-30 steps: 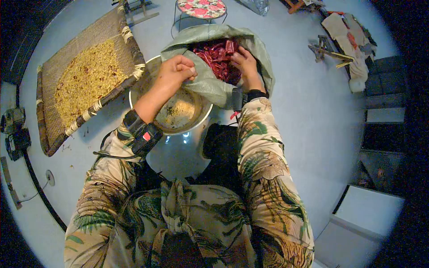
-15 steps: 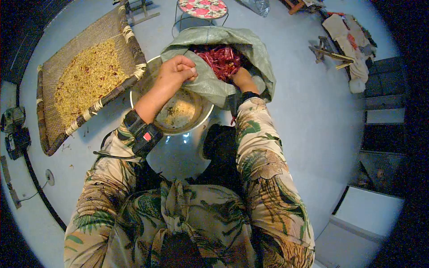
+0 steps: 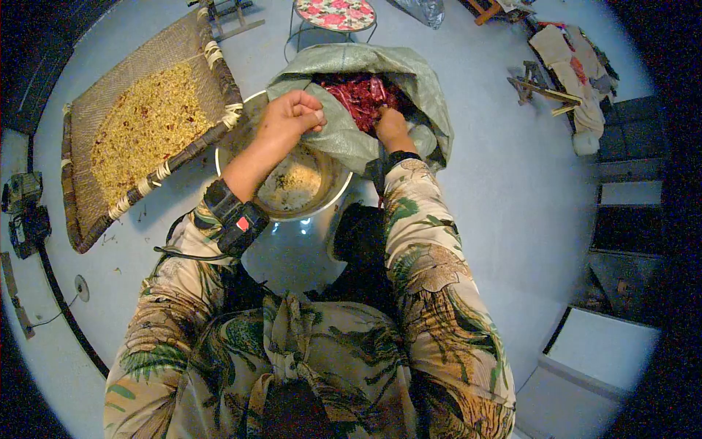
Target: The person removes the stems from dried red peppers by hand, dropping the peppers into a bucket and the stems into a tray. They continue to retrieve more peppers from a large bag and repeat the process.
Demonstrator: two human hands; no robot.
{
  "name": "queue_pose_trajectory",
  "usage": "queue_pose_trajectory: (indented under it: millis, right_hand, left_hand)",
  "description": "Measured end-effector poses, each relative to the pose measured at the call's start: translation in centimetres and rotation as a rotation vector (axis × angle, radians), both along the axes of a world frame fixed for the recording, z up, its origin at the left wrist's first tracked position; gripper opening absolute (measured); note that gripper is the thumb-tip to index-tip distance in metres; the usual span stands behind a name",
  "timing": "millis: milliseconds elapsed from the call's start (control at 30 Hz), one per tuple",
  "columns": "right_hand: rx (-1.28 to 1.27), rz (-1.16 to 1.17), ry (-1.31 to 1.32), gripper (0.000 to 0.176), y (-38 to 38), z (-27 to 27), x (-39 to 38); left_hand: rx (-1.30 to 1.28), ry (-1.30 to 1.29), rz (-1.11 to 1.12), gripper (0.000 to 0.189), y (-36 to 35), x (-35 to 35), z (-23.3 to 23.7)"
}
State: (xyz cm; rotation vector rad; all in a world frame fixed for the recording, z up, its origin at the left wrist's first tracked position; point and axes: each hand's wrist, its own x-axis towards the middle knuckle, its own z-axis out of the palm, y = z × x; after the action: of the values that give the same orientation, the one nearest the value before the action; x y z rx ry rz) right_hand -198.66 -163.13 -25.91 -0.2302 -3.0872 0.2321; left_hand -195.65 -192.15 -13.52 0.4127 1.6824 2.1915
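Note:
A green woven sack lies open, with dried red chillies inside its mouth. My left hand is at the sack's left edge, fingers curled with thumb and fingertips together; what they pinch, if anything, is too small to name. Within the sack's opening, my right hand touches the chillies with bent fingers, and its fingertips are partly hidden. Under my left forearm and the sack stands a metal basin with small yellowish bits at its bottom.
A woven tray holding yellow seeds is at the left. Beyond the sack stands a round flowered stool. Cloths and a small wooden stand are at upper right, a white box at lower right.
My right hand has drawn back slightly and up out of the chillies, so more of it shows. My left hand has hardly moved.

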Motion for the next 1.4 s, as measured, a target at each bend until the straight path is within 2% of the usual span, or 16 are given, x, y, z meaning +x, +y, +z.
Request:
queue_pose_trajectory:
  millis: [100, 200, 333, 367, 467, 600, 633, 733, 767, 867, 1000, 1100, 1267, 1333, 1367, 1400]
  right_hand:
    - [-0.291, -0.089, 0.095, 0.030, 0.4, 0.7, -0.4]
    - [-1.320, -0.317, 0.133, 0.016, 0.4, 2.5, -0.7]
    - [-1.654, -0.348, 0.284, 0.024, 0.4, 5.4, -0.2]
    - [-1.626, -0.337, 0.271, 0.029, 0.5, 5.8, 0.3]
    - [-1.440, -0.336, 0.125, 0.027, 2.5, 4.6, 0.4]
    - [-0.913, -0.152, -0.377, 0.023, 1.9, 4.1, 0.9]
    - [-0.580, -0.063, -0.266, 0.036, 0.7, 4.0, 1.3]
    - [-0.323, -0.007, -0.246, 0.048, -2.6, 4.5, 1.6]
    - [-0.208, -0.009, -0.295, 0.052, -2.7, 3.0, 0.8]
    - [-0.129, -0.005, -0.374, 0.047, -4.2, 2.4, 0.3]
    - [-0.262, -0.037, -0.034, 0.037, -3.9, 1.1, -0.1]
    - [-0.388, -0.066, 0.001, 0.026, -2.5, 1.7, -1.8]
    - [-0.840, -0.161, 0.149, 0.013, 1.3, -1.5, -4.3]
    - [-1.082, -0.248, 0.184, 0.014, 1.3, 0.7, -3.4]
    - [-1.299, -0.317, 0.085, 0.015, 0.1, 4.2, -1.7]
    - [-1.317, -0.363, 0.091, 0.015, 0.1, 4.7, -1.1]
  left_hand:
    - [-0.009, -0.001, 0.003, 0.010, 0.0, 0.0, 0.0]
    - [-0.017, 0.013, 0.003, 0.010, 0.0, -0.1, -0.1]
    - [-0.053, 0.028, -0.035, 0.016, -0.3, -0.4, -0.6]
    - [-0.045, 0.010, -0.014, 0.014, -0.2, -0.4, -0.6]
    - [-0.030, -0.019, 0.026, 0.012, 0.0, 0.1, 0.3]
    - [-0.028, 0.001, 0.011, 0.012, 0.1, -0.1, 0.0]
    - [-0.027, 0.003, 0.008, 0.013, 0.1, -0.1, -0.1]
    - [-0.025, 0.012, 0.003, 0.012, 0.2, -0.2, -0.2]
    - [-0.013, 0.004, 0.005, 0.012, 0.1, -0.2, -0.3]
    - [0.004, -0.004, 0.013, 0.012, 0.2, 0.1, 0.1]
    - [-0.018, 0.019, 0.008, 0.013, 0.1, 0.0, 0.0]
    - [-0.033, 0.037, 0.005, 0.013, 0.1, 0.1, 0.2]
    - [-0.025, 0.042, -0.008, 0.014, 0.0, 0.0, 0.0]
    - [-0.018, 0.027, -0.004, 0.014, -0.1, -0.1, -0.3]
    - [-0.012, 0.023, -0.005, 0.014, -0.1, -0.1, -0.3]
    - [-0.006, 0.019, -0.007, 0.015, -0.1, -0.2, -0.3]
